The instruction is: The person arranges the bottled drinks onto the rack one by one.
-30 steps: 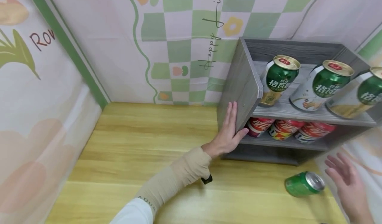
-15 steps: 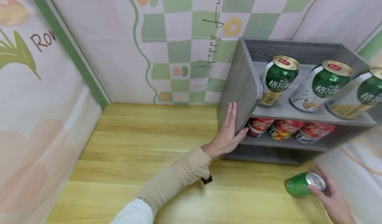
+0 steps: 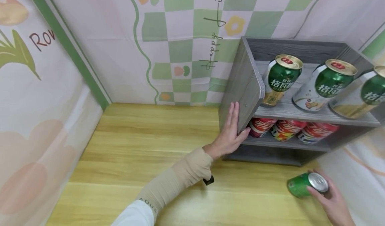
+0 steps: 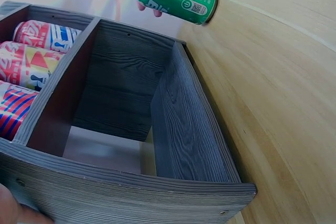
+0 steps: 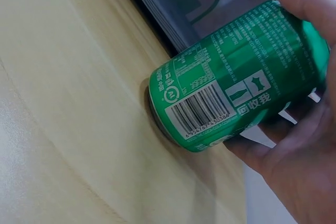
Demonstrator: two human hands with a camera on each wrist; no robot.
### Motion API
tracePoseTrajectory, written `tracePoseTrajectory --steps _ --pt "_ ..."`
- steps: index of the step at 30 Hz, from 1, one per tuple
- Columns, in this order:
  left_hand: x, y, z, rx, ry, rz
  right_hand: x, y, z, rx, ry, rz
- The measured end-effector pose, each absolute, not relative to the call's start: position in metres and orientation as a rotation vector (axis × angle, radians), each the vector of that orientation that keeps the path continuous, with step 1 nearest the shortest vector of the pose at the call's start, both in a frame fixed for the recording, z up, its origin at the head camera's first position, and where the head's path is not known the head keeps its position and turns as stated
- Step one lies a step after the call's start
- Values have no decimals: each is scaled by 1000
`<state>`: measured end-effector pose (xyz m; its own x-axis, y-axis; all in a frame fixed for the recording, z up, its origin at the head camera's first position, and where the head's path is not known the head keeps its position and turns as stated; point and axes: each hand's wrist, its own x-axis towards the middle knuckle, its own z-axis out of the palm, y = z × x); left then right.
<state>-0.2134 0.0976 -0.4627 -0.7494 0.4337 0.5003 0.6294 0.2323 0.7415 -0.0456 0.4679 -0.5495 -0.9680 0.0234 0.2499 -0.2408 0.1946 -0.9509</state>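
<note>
My left hand (image 3: 228, 137) lies flat with straight fingers against the left side panel of a grey wooden shelf (image 3: 240, 85). At the lower right, my right hand (image 3: 334, 199) grips a green soda can (image 3: 300, 185) near its silver top. In the right wrist view, thumb and fingers wrap the can's upper end, and its base (image 5: 157, 114) is at the tabletop. Three green-and-white cans, among them the middle can (image 3: 326, 85), stand on the top shelf. Below them, three red cans, one being the centre red can (image 3: 287, 130), fill part of the middle shelf.
In the left wrist view the shelf's bottom compartment (image 4: 123, 77) holds no can. A wood-grain table (image 3: 135, 159) carries the shelf. Patterned cloth walls (image 3: 120, 52) stand behind and at both sides.
My right hand has come in from the right, fingers spread, and now grips the green can. The left hand has stayed on the shelf's side panel.
</note>
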Motion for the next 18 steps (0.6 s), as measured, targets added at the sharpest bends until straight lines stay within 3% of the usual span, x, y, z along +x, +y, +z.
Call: tracePoseTrajectory --steps 18 --pt "-212 97 -460 -1009 -2321 -1552 -45 455 -553 -40 -2133 1837"
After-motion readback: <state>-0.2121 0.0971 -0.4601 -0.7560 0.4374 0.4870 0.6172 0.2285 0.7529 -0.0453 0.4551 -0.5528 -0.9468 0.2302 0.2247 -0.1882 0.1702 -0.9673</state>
